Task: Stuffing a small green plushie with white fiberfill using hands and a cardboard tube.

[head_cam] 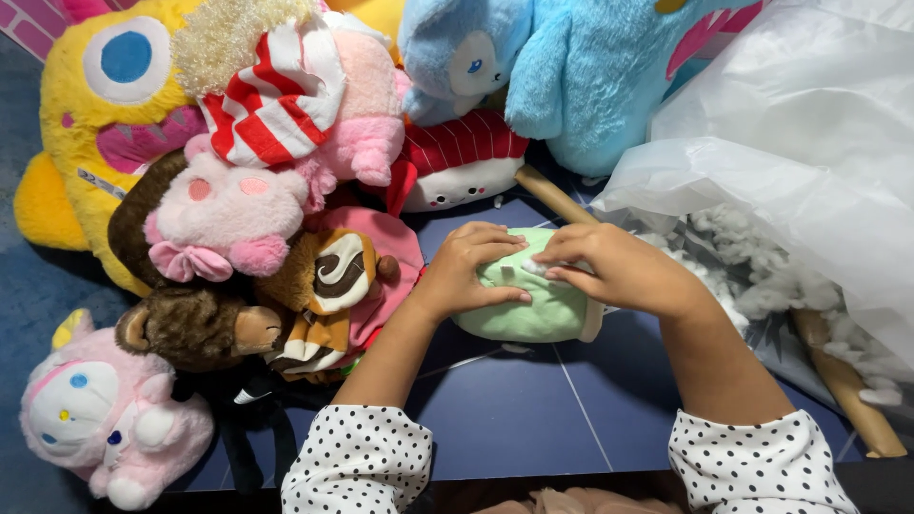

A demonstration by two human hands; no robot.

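Closest to the camera are the two polka-dot sleeves (357, 462), one per forearm, both reaching up the frame toward a green plush (524, 290) lying on the blue tabletop (533, 409).

The plush sits dead centre, right under both hands. Its long axis runs roughly left to right, tilted a bit, with a cream-coloured end poking out on the right just below the right hand. Neither hand has to travel, since both are already on it.

The left hand (471, 266) wraps over the plush's left end from above, fingers (495, 238) curled and held close together across the top, thumb hooked underneath along the near side. So that one is clamping the body in place.

The right hand (609, 266) comes in from the right, wrist bent, with the fingertips bunched together on the top seam area where a little tuft of white stuffing (535, 267) shows. Looks like a pinch on that fluff, though I can't see the pads clearly enough to be sure.

More loose stuffing (752, 276) spills out of a big clear bag (790, 162) just right of the right hand. The left side is a pile of plushies: pink bunny (224, 214), brown monkey (190, 328), and a yellow monster (105, 95) behind them.
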